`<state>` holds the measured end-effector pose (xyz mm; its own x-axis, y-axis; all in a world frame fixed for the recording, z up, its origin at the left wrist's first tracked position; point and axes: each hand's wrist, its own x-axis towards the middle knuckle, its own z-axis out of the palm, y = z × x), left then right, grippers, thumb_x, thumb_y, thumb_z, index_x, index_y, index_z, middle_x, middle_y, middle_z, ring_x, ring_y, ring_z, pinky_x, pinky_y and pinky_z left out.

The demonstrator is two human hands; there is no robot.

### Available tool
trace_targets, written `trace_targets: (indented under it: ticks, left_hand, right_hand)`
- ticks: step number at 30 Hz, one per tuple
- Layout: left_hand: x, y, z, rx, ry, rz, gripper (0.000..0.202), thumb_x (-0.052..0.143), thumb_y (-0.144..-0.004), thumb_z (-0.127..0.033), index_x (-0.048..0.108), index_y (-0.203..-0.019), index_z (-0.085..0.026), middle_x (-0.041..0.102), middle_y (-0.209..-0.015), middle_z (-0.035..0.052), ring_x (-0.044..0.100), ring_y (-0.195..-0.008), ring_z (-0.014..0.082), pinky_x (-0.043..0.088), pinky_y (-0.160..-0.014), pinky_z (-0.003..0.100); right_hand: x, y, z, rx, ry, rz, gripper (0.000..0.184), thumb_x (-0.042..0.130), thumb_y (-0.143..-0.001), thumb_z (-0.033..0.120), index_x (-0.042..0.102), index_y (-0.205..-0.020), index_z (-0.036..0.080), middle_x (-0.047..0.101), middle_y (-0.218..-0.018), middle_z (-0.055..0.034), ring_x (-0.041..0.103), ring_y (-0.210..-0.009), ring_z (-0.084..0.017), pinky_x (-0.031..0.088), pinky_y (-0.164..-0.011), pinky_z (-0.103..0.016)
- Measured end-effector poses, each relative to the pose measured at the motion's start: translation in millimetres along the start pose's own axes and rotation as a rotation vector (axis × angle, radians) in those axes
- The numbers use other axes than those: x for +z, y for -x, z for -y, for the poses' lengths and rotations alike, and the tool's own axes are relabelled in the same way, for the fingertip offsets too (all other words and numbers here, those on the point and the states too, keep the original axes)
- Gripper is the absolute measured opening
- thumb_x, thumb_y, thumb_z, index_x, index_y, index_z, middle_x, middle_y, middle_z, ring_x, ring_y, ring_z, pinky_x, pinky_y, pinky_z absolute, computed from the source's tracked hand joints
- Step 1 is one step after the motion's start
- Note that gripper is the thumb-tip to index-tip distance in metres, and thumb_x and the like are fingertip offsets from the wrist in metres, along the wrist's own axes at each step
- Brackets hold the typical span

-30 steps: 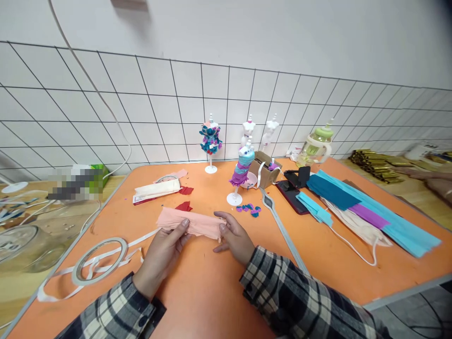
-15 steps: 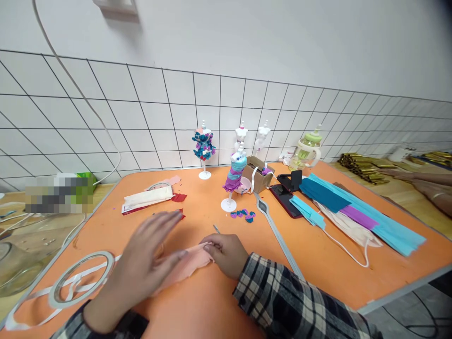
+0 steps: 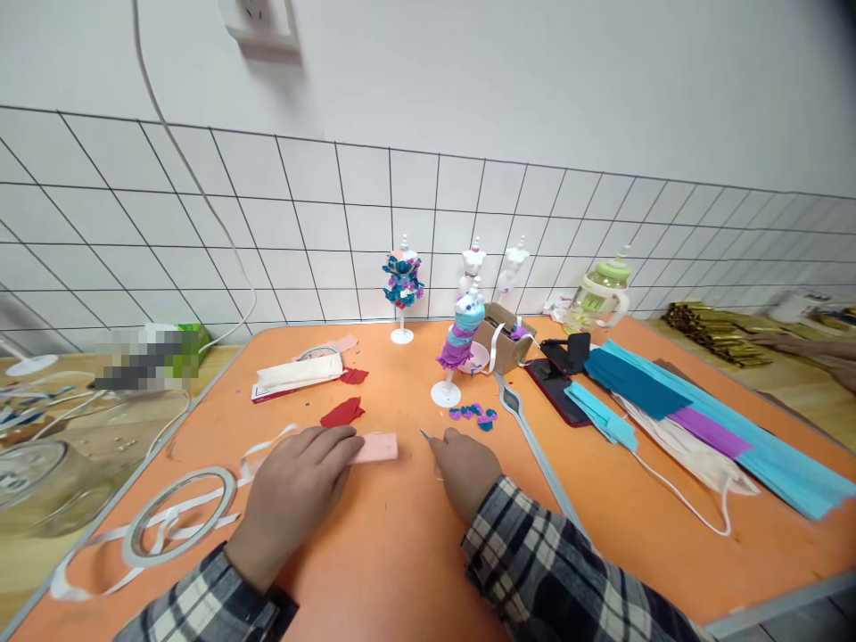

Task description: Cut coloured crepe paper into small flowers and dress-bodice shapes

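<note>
In the lower centre of the frame, the left hand point(image 3: 300, 486) lies over a pink strip point(image 3: 378, 448) on the table point(image 3: 381, 562); whether its fingers pinch, I cannot tell. The right hand point(image 3: 466, 468) has its fingers closed on a thin pointed tool point(image 3: 425, 435).

An orange table point(image 3: 388, 562) stands by a white grid-lined wall point(image 3: 365, 227).

You are finding no legible lettering, number or brand: the flat red-and-white box point(image 3: 268, 392) is showing print too small for reading, and the green-and-white packet point(image 3: 193, 343) is appearing partly pixelated.
</note>
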<state>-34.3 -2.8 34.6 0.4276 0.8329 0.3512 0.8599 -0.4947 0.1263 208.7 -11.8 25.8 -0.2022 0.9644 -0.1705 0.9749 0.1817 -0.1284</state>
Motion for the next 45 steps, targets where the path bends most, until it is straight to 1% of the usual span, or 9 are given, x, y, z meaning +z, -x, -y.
trace_targets:
  ticks: [6,10,20,24,32,36,40,43,45]
  left_hand:
    - [4.9,2,-24,-0.029,0.019,0.302,0.036,0.054,-0.091,-0.045,0.069,-0.114,-0.022,0.071,-0.107,0.0133,0.066,-0.09,0.0316,0.046,-0.071,0.038]
    - [-2.9,1,-21,-0.088,-0.031,0.166,0.046,0.046,-0.095,-0.045,0.064,-0.127,-0.018,0.069,-0.117,0.0175,0.063,-0.102,0.0369,0.044,-0.083,0.044]
    - [9.0,-1,-13,-0.145,0.102,0.44,0.017,0.061,-0.082,-0.038,0.067,-0.08,-0.022,0.069,-0.084,0.0074,0.063,-0.086,0.0303,0.036,-0.071,0.036]
    - [8.0,-1,-13,-0.212,0.346,0.403,0.019,0.057,-0.084,-0.039,0.059,-0.076,-0.022,0.064,-0.074,0.0023,0.059,-0.071,0.0229,0.036,-0.063,0.031]
    - [-4.2,-6,-3,-0.764,1.296,0.25,0.037,0.078,-0.07,-0.052,0.066,-0.088,-0.022,0.064,-0.065,-0.0006,0.063,-0.064,0.0213,0.052,-0.063,0.031]
    - [-0.9,-5,0,-0.914,1.632,0.267,0.033,0.09,-0.057,-0.039,0.075,-0.078,-0.019,0.074,-0.08,0.0076,0.07,-0.073,0.0212,0.057,-0.069,0.028]
    - [2.7,-3,-4,-0.787,1.64,0.458,0.036,0.088,-0.063,-0.034,0.077,-0.094,-0.02,0.077,-0.087,0.0093,0.073,-0.08,0.0282,0.06,-0.074,0.037]
    - [7.1,0,-7,-0.659,1.514,0.506,0.044,0.085,-0.067,-0.037,0.075,-0.108,-0.023,0.078,-0.098,0.0102,0.073,-0.087,0.0336,0.059,-0.075,0.043]
    - [11.1,2,-11,-0.631,1.456,0.455,0.046,0.084,-0.069,-0.039,0.074,-0.111,-0.024,0.077,-0.103,0.0105,0.072,-0.09,0.0347,0.059,-0.076,0.043]
  right_hand:
    - [-2,0,-7,0.006,-0.001,0.045,0.027,0.048,-0.09,0.01,0.066,-0.111,0.013,0.06,-0.107,-0.0156,0.068,-0.089,-0.023,0.05,-0.07,-0.031]
    - [-3,3,-12,-0.029,-0.022,0.062,0.031,0.05,-0.089,0.011,0.065,-0.116,0.018,0.058,-0.112,-0.0128,0.068,-0.088,-0.02,0.05,-0.071,-0.029]
    - [-5,17,10,0.098,0.028,0.077,0.034,0.035,-0.094,0.005,0.062,-0.115,0.007,0.061,-0.108,-0.0213,0.065,-0.103,-0.028,0.055,-0.074,-0.035]
    - [4,15,10,0.091,-0.001,0.072,0.024,0.045,-0.092,0.007,0.062,-0.109,0.008,0.063,-0.103,-0.02,0.069,-0.09,-0.024,0.053,-0.07,-0.031]
    - [10,-10,-22,-0.019,-0.199,-0.082,0.019,0.048,-0.092,0.02,0.057,-0.109,0.02,0.07,-0.098,-0.0078,0.069,-0.089,-0.02,0.048,-0.073,-0.028]
    - [22,-18,-23,-0.091,-0.661,-0.094,0.016,0.05,-0.086,0.017,0.05,-0.101,0.021,0.067,-0.088,0.0009,0.064,-0.066,-0.01,0.048,-0.061,-0.021]
    - [30,-11,-23,-0.134,-1.367,0.195,0.037,0.07,-0.07,0.037,0.045,-0.093,0.023,0.058,-0.08,0.0053,0.053,-0.046,-0.007,0.039,-0.037,-0.018]
    - [29,-2,-21,-0.178,-1.461,0.342,0.042,0.074,-0.065,0.044,0.046,-0.087,0.022,0.056,-0.066,0.0082,0.044,-0.036,-0.005,0.031,-0.032,-0.015]
    - [28,2,-17,-0.146,-1.482,0.251,0.039,0.069,-0.071,0.048,0.045,-0.087,0.022,0.061,-0.066,0.0059,0.043,-0.035,-0.005,0.03,-0.031,-0.015]
